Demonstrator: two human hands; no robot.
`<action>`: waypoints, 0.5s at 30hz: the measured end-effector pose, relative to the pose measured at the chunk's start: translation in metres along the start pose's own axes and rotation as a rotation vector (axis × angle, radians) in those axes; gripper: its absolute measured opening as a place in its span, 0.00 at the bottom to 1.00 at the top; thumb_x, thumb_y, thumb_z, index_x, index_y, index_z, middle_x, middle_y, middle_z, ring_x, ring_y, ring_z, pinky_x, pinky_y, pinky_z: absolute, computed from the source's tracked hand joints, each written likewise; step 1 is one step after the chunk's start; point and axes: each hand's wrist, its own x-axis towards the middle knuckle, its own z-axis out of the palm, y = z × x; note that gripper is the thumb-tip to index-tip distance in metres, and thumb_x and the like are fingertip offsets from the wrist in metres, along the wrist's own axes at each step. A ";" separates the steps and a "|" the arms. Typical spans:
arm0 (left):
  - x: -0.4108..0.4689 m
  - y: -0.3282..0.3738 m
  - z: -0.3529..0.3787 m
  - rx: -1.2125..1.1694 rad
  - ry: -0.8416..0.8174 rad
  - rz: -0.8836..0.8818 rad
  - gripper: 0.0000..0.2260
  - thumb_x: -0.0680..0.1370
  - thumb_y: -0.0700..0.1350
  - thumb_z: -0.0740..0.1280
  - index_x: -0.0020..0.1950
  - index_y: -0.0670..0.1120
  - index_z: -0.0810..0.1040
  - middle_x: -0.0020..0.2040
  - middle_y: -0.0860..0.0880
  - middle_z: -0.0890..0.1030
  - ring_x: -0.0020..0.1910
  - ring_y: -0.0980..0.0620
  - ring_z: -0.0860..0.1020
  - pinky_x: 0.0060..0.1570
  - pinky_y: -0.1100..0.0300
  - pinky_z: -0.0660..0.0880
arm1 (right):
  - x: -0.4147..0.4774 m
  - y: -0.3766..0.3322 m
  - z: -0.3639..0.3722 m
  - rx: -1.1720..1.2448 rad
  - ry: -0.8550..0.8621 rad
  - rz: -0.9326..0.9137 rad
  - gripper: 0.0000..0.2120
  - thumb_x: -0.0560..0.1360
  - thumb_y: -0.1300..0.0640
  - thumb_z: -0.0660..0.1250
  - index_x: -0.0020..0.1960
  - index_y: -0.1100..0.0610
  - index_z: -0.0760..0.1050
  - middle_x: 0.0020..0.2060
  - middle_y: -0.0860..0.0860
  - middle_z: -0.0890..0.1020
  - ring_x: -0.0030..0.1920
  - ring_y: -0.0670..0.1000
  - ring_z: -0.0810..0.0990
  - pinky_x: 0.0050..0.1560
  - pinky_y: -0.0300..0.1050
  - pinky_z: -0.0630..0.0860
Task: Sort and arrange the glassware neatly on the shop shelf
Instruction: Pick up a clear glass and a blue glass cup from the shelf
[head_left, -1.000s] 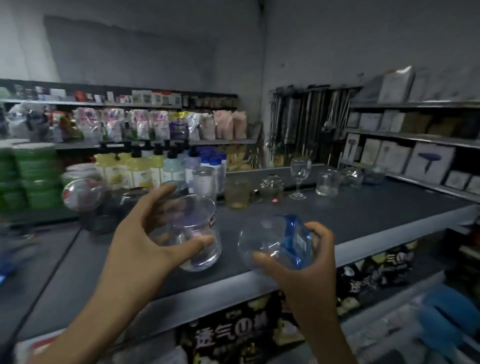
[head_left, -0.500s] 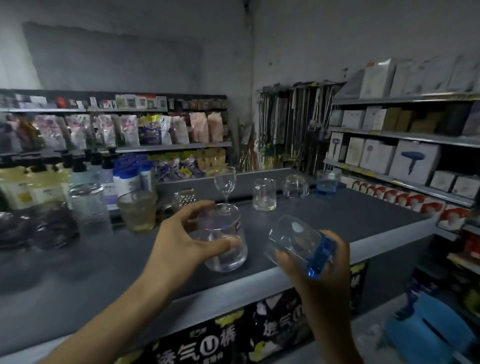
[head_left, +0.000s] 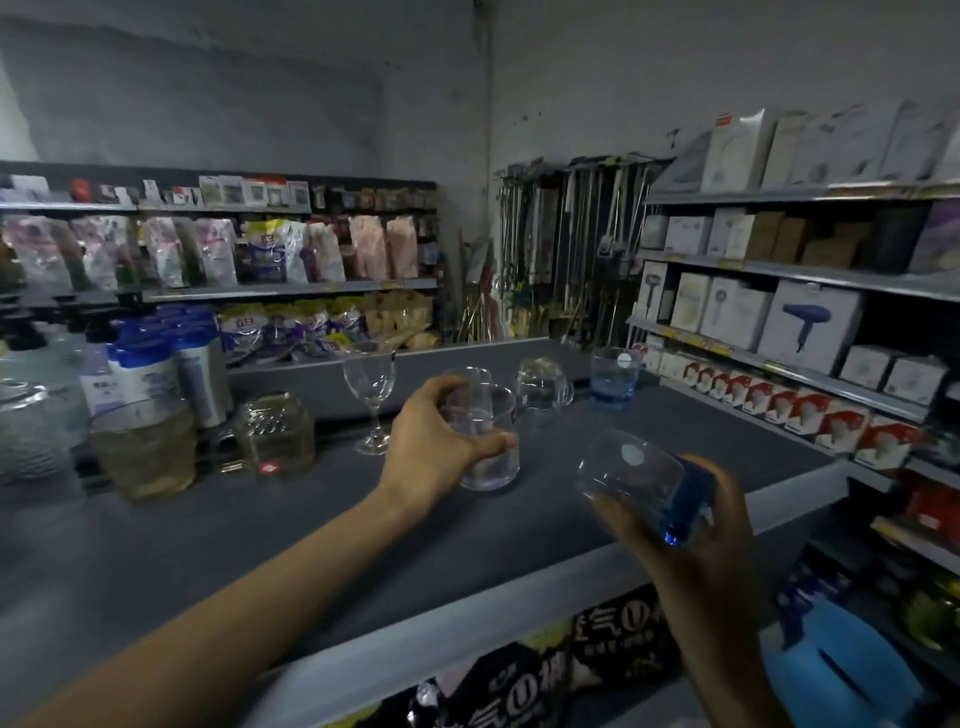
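Two hands are busy in the head view, each closed round a glass. My left hand (head_left: 436, 441) wraps thumb and fingers round a clear tumbler (head_left: 488, 452) near the middle of the grey shelf top (head_left: 260, 545). I cannot tell whether its base touches the matte surface. My right hand (head_left: 696, 525) clasps a blue-based tumbler (head_left: 644, 483), tilted on its side over the front edge toward the right corner, a round white sticker on its wall.

Just behind the left hand's fingers stands a second clear glass (head_left: 470, 382), partly hidden by them. A stemmed wine glass (head_left: 370, 395) stands upright to their left, and a rounded clear mug (head_left: 543, 387) sits to the right. Another blue-tinted glass (head_left: 614, 376) is upright near the back right corner. Toward the left end are two amber textured glasses (head_left: 145, 447), with blue-capped white bottles (head_left: 150, 369) behind. Beyond the right edge, hair-dryer boxes (head_left: 810, 325) fill metal racks.
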 end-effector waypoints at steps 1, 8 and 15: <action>0.003 -0.001 0.007 0.027 0.022 -0.009 0.38 0.61 0.48 0.87 0.68 0.47 0.76 0.57 0.54 0.81 0.57 0.56 0.80 0.59 0.60 0.77 | 0.010 0.001 -0.007 -0.021 -0.013 -0.011 0.37 0.60 0.45 0.86 0.64 0.46 0.74 0.51 0.44 0.83 0.47 0.38 0.82 0.38 0.32 0.79; 0.021 -0.008 0.047 0.176 0.131 -0.117 0.38 0.61 0.48 0.87 0.67 0.45 0.77 0.58 0.50 0.83 0.57 0.51 0.81 0.60 0.51 0.79 | 0.089 0.022 -0.052 -0.056 -0.158 -0.042 0.33 0.58 0.43 0.81 0.61 0.43 0.75 0.49 0.40 0.85 0.46 0.38 0.83 0.39 0.32 0.79; 0.029 -0.015 0.064 0.204 0.231 -0.235 0.40 0.61 0.47 0.87 0.70 0.45 0.76 0.58 0.48 0.83 0.52 0.50 0.83 0.57 0.47 0.82 | 0.134 0.051 -0.075 0.016 -0.246 0.015 0.31 0.55 0.46 0.83 0.55 0.42 0.76 0.46 0.38 0.85 0.45 0.39 0.84 0.38 0.32 0.78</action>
